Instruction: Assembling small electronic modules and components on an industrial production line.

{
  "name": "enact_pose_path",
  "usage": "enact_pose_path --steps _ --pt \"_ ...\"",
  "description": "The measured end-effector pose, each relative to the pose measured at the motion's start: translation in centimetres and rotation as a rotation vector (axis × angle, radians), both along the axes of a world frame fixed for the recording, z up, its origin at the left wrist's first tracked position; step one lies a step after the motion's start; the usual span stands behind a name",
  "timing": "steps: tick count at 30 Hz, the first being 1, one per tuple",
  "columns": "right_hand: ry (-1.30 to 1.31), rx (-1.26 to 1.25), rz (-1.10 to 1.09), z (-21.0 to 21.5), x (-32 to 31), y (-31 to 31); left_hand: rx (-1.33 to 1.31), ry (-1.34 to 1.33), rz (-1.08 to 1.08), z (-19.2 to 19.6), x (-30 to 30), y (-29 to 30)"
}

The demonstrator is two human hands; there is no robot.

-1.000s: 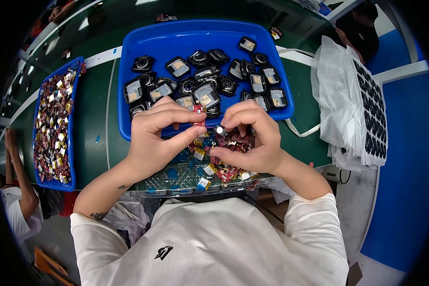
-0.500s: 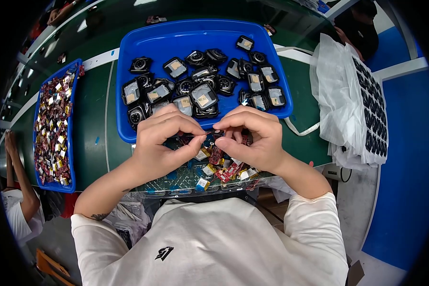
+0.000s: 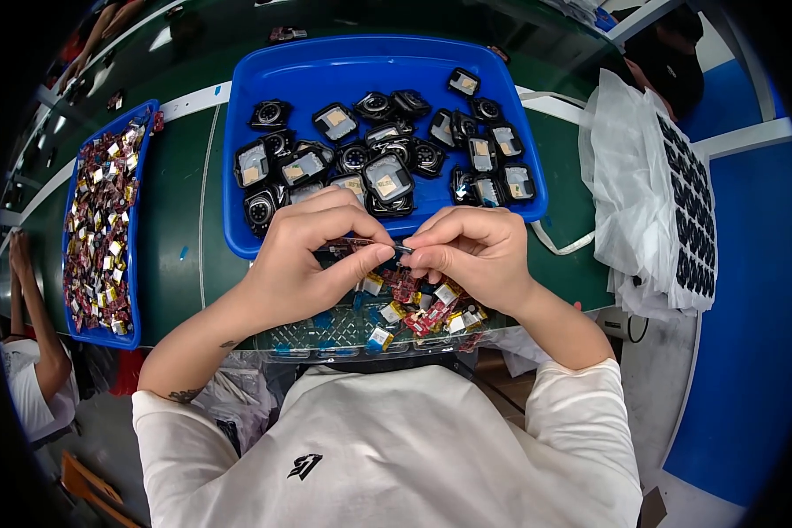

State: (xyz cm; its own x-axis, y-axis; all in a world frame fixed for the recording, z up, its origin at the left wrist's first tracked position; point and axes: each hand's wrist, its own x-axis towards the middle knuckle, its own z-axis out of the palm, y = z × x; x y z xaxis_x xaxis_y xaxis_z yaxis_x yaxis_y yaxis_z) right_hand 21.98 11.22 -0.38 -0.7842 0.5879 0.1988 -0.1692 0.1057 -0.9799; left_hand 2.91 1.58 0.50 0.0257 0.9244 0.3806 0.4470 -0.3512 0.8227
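Above the near table edge, my left hand (image 3: 312,255) and my right hand (image 3: 475,255) meet, thumbs and forefingers pinched. Between the fingertips is a small dark part (image 3: 402,248), mostly covered; its exact kind cannot be made out. Just below the hands, red circuit boards (image 3: 431,315) with small silver and yellow battery cells (image 3: 380,339) lie heaped on a clear plastic tray (image 3: 326,333). Beyond them a blue tray (image 3: 312,66) holds several black smartwatch cases (image 3: 389,179), some showing a pale inside with a tan patch.
On the left, a long blue tray (image 3: 134,290) is full of red boards and cells. White sheeting (image 3: 620,194) and a sheet of black parts (image 3: 688,211) stand at the right. Other people sit left and far right. The green table (image 3: 180,220) carries a white strip.
My hands have come closer together and shifted slightly right, and the small dark part now shows between the fingertips. The surroundings sit slightly differently in view.
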Motion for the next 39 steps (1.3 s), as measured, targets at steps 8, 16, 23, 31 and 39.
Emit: enact_pose_path --steps 8,16,23,31,39 --pt "0.003 -0.22 0.161 0.2 0.2 0.5 -0.044 -0.048 -0.032 0.1 0.2 0.0" --pt "0.008 -0.32 -0.016 1.0 0.0 0.5 -0.02 -0.176 -0.079 -0.2 -0.3 -0.2" --pt "0.1 0.78 0.091 0.4 -0.2 1.8 -0.037 -0.599 0.078 -0.8 -0.9 -0.2" --pt "-0.413 1.202 -0.267 1.5 -1.3 1.2 -0.043 -0.567 0.077 -0.8 -0.8 -0.2" --pt "-0.116 0.812 -0.387 0.5 -0.9 1.1 -0.048 -0.421 0.082 -0.8 -0.5 -0.2"
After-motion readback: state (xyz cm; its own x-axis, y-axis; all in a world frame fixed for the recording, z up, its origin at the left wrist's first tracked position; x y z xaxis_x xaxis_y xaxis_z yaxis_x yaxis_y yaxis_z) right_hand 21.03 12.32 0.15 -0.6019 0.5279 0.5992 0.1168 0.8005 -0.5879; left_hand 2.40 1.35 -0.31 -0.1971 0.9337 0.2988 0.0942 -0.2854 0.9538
